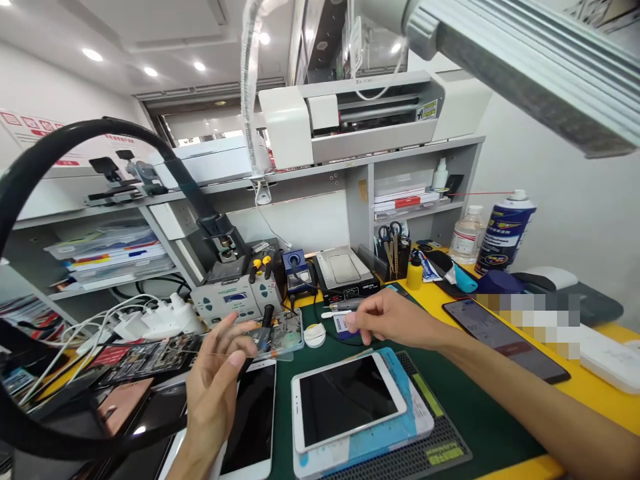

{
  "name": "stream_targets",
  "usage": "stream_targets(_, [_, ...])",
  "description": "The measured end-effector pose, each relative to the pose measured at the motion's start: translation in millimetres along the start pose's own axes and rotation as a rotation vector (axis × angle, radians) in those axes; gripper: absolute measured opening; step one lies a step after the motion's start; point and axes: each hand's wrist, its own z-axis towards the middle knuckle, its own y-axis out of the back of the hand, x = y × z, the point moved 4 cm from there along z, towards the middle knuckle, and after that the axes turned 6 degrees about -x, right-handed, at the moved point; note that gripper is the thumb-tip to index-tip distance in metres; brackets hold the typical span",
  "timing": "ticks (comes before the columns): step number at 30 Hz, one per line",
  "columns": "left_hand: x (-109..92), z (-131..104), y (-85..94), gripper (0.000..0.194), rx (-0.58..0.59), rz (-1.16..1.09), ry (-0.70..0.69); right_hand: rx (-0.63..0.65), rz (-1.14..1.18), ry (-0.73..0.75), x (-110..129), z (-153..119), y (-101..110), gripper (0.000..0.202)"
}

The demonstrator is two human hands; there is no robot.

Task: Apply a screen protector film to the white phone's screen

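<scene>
A white tablet with a black screen lies on a blue and white box, which rests on a dark perforated mat. My left hand is raised beside the tablet's left, over a white phone; its fingers are curled and seem to pinch something thin and clear, too faint to make out. Above the tablet's far edge, my right hand has thumb and fingertips pinched together near a small blue and white packet. What the right fingertips hold, if anything, is hidden.
A black flexible arm loops at the left. Opened phones, a white round container, solder equipment, a yellow bottle, a blue spray can and a dark phone surround the green mat. A lamp hangs overhead.
</scene>
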Motion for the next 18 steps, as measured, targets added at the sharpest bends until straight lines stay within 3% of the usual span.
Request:
stream_targets(3, [1.4, -4.2, -5.8, 0.055, 0.042, 0.039, 0.001, -0.003, 0.068, 0.025, -12.1, -3.6, 3.2, 0.029])
stream_targets(9, [2.5, -12.3, -22.5, 0.059, 0.085, 0.116, 0.008, 0.04, 0.15, 0.09, -23.5, -10.7, 0.6, 0.053])
stream_targets(15, [-8.8, -22.7, -55.1, 0.062, 0.225, 0.157, -0.04, 0.154, 0.138, 0.024, -12.0, -28.4, -1.3, 0.11])
stream_targets(18, [-12.2, -28.8, -65.9, 0.068, 0.211, 0.173, -0.045, 0.168, 0.13, 0.034, -7.6, -34.2, -4.5, 0.123])
